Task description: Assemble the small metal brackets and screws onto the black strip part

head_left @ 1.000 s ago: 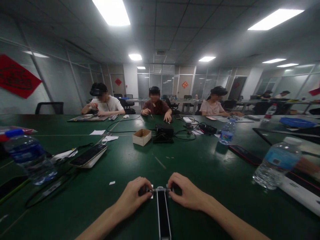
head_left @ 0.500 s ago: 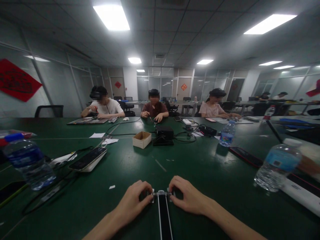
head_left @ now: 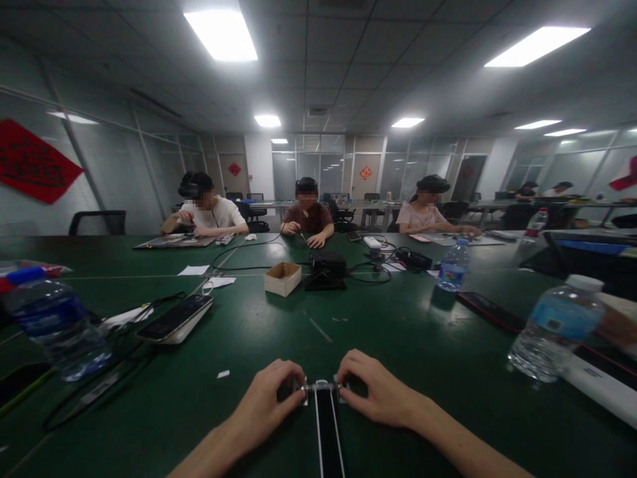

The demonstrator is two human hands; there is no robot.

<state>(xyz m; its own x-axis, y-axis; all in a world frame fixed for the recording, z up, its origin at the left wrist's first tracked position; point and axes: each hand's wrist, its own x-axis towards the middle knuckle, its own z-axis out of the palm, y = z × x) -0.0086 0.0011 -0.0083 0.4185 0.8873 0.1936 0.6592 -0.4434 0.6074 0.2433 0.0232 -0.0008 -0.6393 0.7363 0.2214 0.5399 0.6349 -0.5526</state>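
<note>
At the bottom centre a long black strip with pale edges [head_left: 329, 431] lies pointing away from me, with a short metal crosspiece [head_left: 323, 386] at its far end. My left hand [head_left: 271, 396] is closed, thumb and fingers pinching a small shiny fitting [head_left: 304, 393] at the crosspiece's left end. On the opposite end, my right hand [head_left: 375, 392] pinches a matching fitting [head_left: 342, 392] in the same way. The fingers partly cover both fittings, so their exact kind cannot be made out. A small white scrap [head_left: 223, 374] lies left of my left hand.
Ahead on the green table [head_left: 259, 332] are an open small box [head_left: 283, 279] and a black device [head_left: 326, 269]. A phone [head_left: 175, 318], cables and a bottle [head_left: 54, 318] stand left; bottles [head_left: 557, 325] [head_left: 452, 265] stand right. People sit across the table.
My hands keep their pinch on the crosspiece ends, with hardly any shift. Across the table, the middle person's hands have moved slightly. At far right, a dark object has risen into view.
</note>
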